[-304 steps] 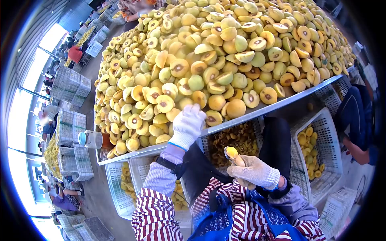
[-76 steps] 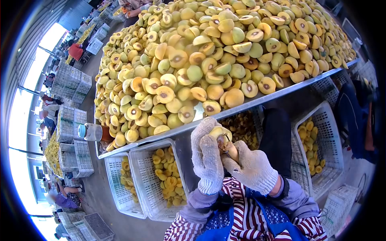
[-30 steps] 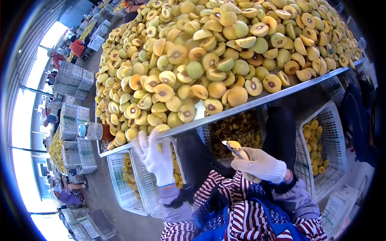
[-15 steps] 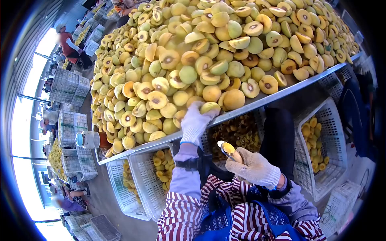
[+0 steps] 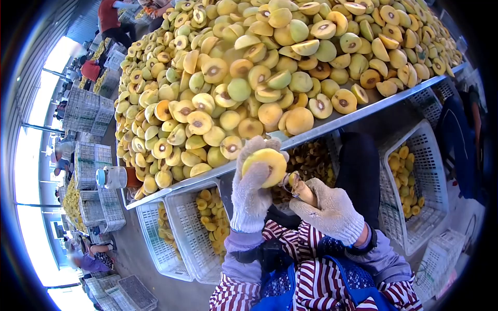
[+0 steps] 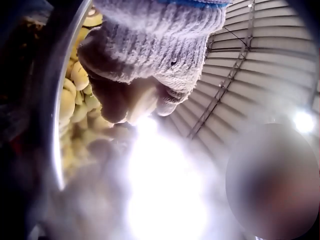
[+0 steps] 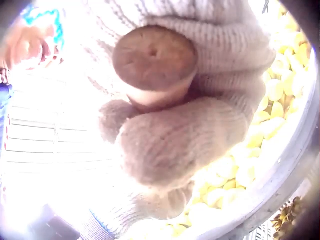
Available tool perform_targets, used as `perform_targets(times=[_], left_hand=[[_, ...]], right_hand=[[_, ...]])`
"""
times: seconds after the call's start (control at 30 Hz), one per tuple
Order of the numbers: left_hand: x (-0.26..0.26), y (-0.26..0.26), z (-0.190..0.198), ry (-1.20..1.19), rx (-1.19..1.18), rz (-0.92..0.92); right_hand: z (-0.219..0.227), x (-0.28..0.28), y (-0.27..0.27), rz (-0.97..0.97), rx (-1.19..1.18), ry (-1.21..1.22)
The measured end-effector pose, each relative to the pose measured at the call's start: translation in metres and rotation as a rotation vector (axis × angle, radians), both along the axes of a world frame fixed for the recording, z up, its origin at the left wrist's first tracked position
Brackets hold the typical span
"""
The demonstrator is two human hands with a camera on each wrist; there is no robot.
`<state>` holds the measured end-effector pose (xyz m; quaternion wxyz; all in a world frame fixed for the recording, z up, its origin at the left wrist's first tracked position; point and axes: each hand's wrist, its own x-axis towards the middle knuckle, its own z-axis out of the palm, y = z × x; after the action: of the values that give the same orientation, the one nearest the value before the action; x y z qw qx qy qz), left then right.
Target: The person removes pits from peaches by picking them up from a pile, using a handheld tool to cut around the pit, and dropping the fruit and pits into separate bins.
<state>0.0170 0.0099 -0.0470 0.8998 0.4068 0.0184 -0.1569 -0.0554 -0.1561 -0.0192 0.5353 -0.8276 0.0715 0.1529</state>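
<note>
Though wide, left grip [image 5: 250, 196] round fruit half [image 5: 272, 161].

Daylight blazes through the openings [image 5: 31, 155] beyond the left edge of the table [image 5: 337, 124], and my head view curves into black rims. Haze softens the heaped fruit [image 5: 215, 70]. White flare blurs my left wrist view low down; my right's looks overexposed.
</note>
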Motion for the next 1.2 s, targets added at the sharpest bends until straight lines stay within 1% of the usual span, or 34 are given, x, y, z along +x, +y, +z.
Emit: perform_targets(times=[0.03, 0.13, 0.23, 0.33, 0.47, 0.5, 0.57, 0.6, 0.63, 0.67, 0.73, 0.77, 0.83, 0.87, 0.9, 0.93, 0.97, 1.0, 1.07, 1.1, 1.13, 1.2], left_hand=[[-0.004, -0.002, 0.001, 0.03, -0.101, -0.019], [-0.008, -0.008, -0.004, -0.063, 0.042, 0.068], [-0.019, -0.01, 0.008, -0.116, 0.059, 0.004], [-0.028, -0.019, 0.01, -0.151, 0.107, 0.025], [-0.045, -0.039, 0.021, -0.22, 0.217, 0.17], [-0.046, -0.039, 0.021, -0.221, 0.232, 0.182], [-0.038, -0.03, 0.024, -0.197, 0.361, 0.074], [-0.035, -0.027, 0.024, -0.184, 0.426, 0.02], [-0.032, -0.026, 0.021, -0.187, 0.442, 0.004], [-0.034, -0.029, 0.023, -0.151, 0.318, 0.012], [-0.038, -0.035, 0.027, -0.076, 0.072, 0.021], [-0.038, -0.036, 0.029, -0.044, 0.112, -0.003], [-0.037, -0.033, 0.034, 0.021, 0.193, -0.047], [-0.037, -0.028, 0.031, -0.022, 0.294, -0.125], [-0.038, -0.02, 0.025, -0.064, 0.395, -0.205], [-0.038, -0.014, 0.021, -0.103, 0.496, -0.283], [-0.035, -0.009, 0.017, -0.208, 0.606, -0.384], [-0.037, -0.01, 0.012, -0.138, 0.457, -0.307], [-0.043, -0.018, 0.009, 0.004, 0.16, -0.146], [-0.039, -0.019, 0.003, 0.055, 0.051, -0.108], [-0.039, -0.019, 0.002, 0.079, 0.014, -0.084], [-0.04, -0.02, 0.007, 0.132, -0.056, -0.041]], right_hand=[[0.001, -0.002, 0.002, -0.004, 0.012, -0.025], [0.001, -0.006, 0.003, 0.01, -0.001, -0.064], [0.002, -0.008, 0.002, 0.035, -0.053, -0.049], [0.002, -0.011, 0.004, 0.043, -0.066, -0.044], [0.007, -0.013, 0.007, 0.045, -0.048, 0.032], [0.003, -0.014, 0.007, 0.051, 0.011, 0.027], [-0.007, -0.019, 0.009, 0.061, 0.127, 0.016], [-0.006, -0.019, 0.006, 0.067, 0.172, 0.063], [-0.004, -0.016, 0.003, 0.074, 0.217, 0.109], [-0.002, -0.014, 0.002, 0.083, 0.263, 0.154], [-0.003, -0.014, 0.003, 0.012, 0.408, 0.129], [-0.003, -0.015, 0.002, -0.026, 0.479, 0.117], [0.011, -0.013, -0.004, -0.181, 0.635, 0.206], [0.019, -0.01, -0.008, -0.258, 0.712, 0.249], [0.021, -0.008, -0.01, -0.352, 0.791, 0.172], [0.013, -0.007, -0.017, -0.348, 0.734, 0.19], [0.013, -0.007, -0.018, -0.344, 0.675, 0.153], [0.012, -0.008, -0.018, -0.34, 0.617, 0.118], [0.006, -0.015, -0.012, -0.301, 0.585, 0.126], [0.004, -0.018, -0.008, -0.281, 0.568, 0.126], [0.003, -0.02, -0.007, -0.221, 0.484, 0.133], [-0.012, -0.024, -0.001, -0.106, 0.219, -0.015]])
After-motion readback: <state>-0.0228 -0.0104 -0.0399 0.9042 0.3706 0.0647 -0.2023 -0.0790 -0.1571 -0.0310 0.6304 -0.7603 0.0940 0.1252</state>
